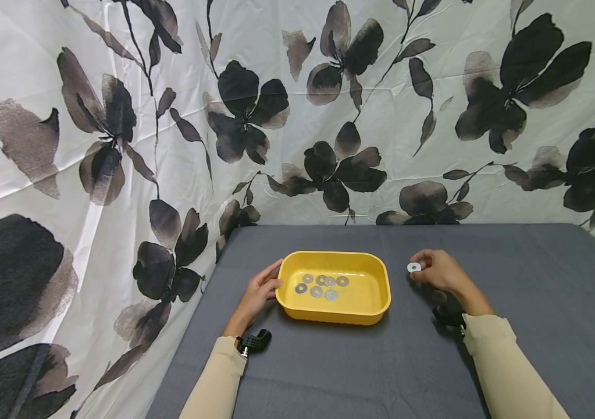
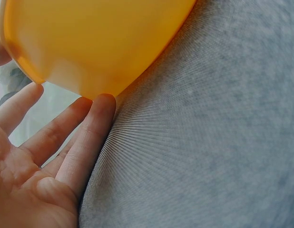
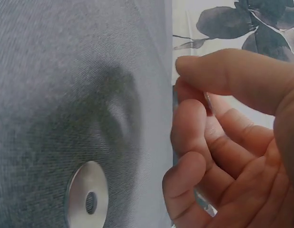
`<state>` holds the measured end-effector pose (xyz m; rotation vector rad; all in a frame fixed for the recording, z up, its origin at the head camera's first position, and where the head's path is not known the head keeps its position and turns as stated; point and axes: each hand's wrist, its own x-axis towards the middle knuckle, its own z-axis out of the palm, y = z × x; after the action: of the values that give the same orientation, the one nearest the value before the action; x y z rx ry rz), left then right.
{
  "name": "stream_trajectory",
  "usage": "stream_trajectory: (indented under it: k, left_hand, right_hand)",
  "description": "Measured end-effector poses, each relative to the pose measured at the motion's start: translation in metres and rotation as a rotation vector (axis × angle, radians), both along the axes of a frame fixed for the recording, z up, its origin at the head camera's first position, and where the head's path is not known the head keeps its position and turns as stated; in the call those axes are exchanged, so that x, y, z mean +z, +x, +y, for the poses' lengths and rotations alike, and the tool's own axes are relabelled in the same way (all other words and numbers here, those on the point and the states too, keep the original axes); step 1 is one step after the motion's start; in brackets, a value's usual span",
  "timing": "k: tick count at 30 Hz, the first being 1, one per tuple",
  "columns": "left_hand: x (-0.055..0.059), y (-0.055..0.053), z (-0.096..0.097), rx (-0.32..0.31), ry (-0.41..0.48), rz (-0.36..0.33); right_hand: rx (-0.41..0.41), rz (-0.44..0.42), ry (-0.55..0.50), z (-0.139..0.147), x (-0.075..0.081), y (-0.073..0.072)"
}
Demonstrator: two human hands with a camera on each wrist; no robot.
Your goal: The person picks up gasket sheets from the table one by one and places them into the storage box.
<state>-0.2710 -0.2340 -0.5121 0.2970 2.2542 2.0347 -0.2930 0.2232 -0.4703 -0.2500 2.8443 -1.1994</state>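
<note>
A yellow plastic tray stands on the grey cloth, with several flat metal washers lying loose on its floor. At its left end my left hand rests extended fingers against the outer wall; close up, the fingertips meet the tray's lower edge. To the right of the tray, my right hand pinches a washer between thumb and fingers, raised over the cloth. In the right wrist view only a thin edge of that washer shows. Another washer lies on the cloth below this hand.
A grey cloth covers the table. Behind and to the left hangs a white curtain with dark flowers. Each wrist wears a black camera mount, the left one close to the tray's front left corner.
</note>
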Motion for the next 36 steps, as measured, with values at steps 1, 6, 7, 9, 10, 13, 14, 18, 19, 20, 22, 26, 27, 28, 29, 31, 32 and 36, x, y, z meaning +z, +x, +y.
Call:
stream_trajectory:
  k: [1,6,7,9,10,13,14,18,19,20,22,26,27,28,29,31,32,36]
  left_hand:
    - [0.0,0.0,0.0,-0.001,0.0,0.0]
    - [-0.001,-0.001,0.0,-0.002,0.004,0.002]
    - [-0.001,-0.001,0.0,-0.003,0.005,0.002]
    - [-0.002,-0.001,0.0,-0.005,0.006,0.001]
    - [-0.002,-0.001,0.0,-0.005,0.006,0.001]
    - [-0.001,-0.001,-0.001,-0.006,0.003,0.001]
    - [-0.001,-0.001,-0.001,-0.006,0.002,0.002]
    - [-0.001,-0.001,-0.001,-0.005,-0.005,0.005]
    - [-0.001,-0.001,-0.001,-0.005,-0.007,0.006]
    - [-0.001,-0.001,-0.001,-0.006,-0.007,0.006]
    - [-0.001,-0.001,-0.001,-0.007,-0.009,0.009]
    - [-0.001,0.0,-0.002,-0.01,-0.009,0.011]
    - [-0.002,-0.001,-0.002,-0.01,-0.009,0.011]
    - [-0.002,-0.001,-0.002,-0.01,-0.007,0.01]
    - [-0.002,-0.001,-0.002,-0.011,-0.006,0.011]
    - [-0.002,-0.001,-0.002,-0.01,-0.002,0.011]
    - [-0.002,-0.001,-0.002,-0.009,0.0,0.012]
    - [-0.002,-0.001,-0.002,-0.007,0.001,0.012]
  right_hand:
    - [0.002,0.014,0.003,-0.001,0.001,0.0]
    - [0.001,0.075,0.022,-0.006,0.004,0.0]
    - [-0.001,0.088,0.031,-0.007,0.005,0.0]
    - [-0.004,0.11,0.05,-0.009,0.006,0.001]
    - [-0.003,0.12,0.058,-0.01,0.007,0.001]
    - [-0.008,0.147,0.075,-0.014,0.01,0.003]
    - [-0.012,0.155,0.076,-0.016,0.011,0.004]
    - [-0.025,0.17,0.076,-0.022,0.015,0.007]
    - [-0.028,0.171,0.073,-0.024,0.016,0.007]
    - [-0.029,0.172,0.07,-0.025,0.016,0.008]
    - [-0.029,0.174,0.065,-0.027,0.018,0.009]
    - [-0.028,0.18,0.054,-0.031,0.02,0.01]
    - [-0.026,0.181,0.052,-0.032,0.021,0.01]
    - [-0.024,0.182,0.05,-0.033,0.022,0.011]
    - [-0.022,0.182,0.048,-0.035,0.023,0.012]
    - [-0.014,0.184,0.045,-0.037,0.026,0.013]
    - [-0.01,0.183,0.043,-0.038,0.027,0.014]
    - [0.009,0.184,0.039,-0.042,0.031,0.016]
